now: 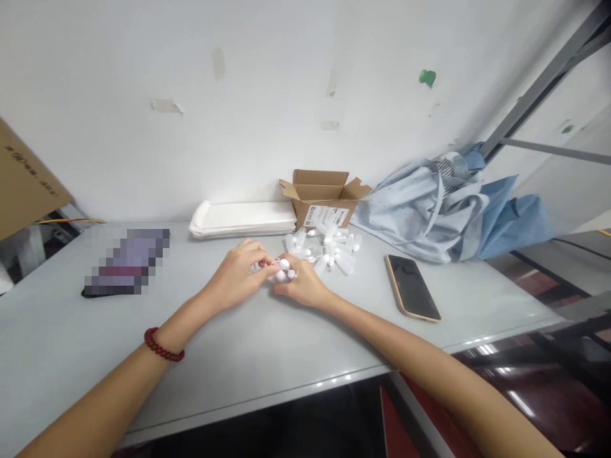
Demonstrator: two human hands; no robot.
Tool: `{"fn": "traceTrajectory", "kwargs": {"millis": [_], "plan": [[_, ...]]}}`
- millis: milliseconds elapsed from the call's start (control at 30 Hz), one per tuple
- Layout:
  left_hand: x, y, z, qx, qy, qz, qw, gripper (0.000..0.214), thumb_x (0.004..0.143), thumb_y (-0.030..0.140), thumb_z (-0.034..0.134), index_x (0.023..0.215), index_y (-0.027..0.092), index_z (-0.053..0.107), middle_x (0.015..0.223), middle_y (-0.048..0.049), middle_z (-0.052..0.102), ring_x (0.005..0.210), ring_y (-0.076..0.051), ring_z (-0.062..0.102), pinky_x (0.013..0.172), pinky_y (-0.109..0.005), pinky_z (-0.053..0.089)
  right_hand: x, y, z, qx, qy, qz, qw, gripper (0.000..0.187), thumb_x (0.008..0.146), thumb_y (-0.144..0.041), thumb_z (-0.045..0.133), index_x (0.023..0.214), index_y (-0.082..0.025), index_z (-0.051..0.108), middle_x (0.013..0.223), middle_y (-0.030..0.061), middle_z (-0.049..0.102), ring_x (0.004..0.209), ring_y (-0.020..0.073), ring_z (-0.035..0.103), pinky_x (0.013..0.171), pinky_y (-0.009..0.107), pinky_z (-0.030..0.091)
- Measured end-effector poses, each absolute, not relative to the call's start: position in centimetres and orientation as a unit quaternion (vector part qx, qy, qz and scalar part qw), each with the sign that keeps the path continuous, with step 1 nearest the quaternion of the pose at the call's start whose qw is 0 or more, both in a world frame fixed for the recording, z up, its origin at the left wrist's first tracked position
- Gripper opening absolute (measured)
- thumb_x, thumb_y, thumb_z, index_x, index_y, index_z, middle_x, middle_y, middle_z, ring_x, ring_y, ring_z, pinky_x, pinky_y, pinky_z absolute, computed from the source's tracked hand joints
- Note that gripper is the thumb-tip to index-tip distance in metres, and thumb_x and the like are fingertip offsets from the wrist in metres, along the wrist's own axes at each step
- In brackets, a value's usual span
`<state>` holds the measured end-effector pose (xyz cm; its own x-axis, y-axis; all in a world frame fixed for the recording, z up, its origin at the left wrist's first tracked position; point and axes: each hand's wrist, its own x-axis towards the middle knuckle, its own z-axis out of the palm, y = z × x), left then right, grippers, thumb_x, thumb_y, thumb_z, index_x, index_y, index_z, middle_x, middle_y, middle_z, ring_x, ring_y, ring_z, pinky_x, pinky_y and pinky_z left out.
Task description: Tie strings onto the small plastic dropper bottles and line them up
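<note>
Several small white-capped plastic bottles [281,275] are bunched in my right hand [305,283], its fingers wrapped round them and their round caps facing me. My left hand [241,270] is closed in a pinch against the left side of the bunch, thumb and forefinger touching near the caps. What lies between those fingertips is too small to make out. Just behind my right hand, a loose heap of similar translucent bottles [344,259] lies on the grey table [214,375], pointing in different directions.
An open cardboard box [319,194] stands against the wall behind the heap, beside a stack of white padded envelopes [243,218]. A phone [413,287] lies to the right, before a crumpled blue cloth bag [429,203]. A pixelated dark object [128,262] lies left.
</note>
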<state>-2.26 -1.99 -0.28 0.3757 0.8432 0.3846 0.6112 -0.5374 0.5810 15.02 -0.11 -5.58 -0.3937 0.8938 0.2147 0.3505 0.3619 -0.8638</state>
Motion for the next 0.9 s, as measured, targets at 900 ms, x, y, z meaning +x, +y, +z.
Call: {"fn": "traceTrajectory", "kwargs": {"millis": [900], "plan": [[-3.2,-1.7,1.2,0.776,0.485,0.305,0.265,0.021,0.074,0.038,0.066,0.063,0.021,0.069,0.068,0.0001,0.062,0.068,-0.016,0.056,0.064,-0.027,0.041,15.0,-0.1,-5.7,-0.394,-0.773,0.354,0.349,0.024,0.059,-0.019,0.062,0.076,-0.022,0.044,0.065,-0.0068,0.046,0.06,0.0113,0.043,0.052,0.022,0.029]]}}
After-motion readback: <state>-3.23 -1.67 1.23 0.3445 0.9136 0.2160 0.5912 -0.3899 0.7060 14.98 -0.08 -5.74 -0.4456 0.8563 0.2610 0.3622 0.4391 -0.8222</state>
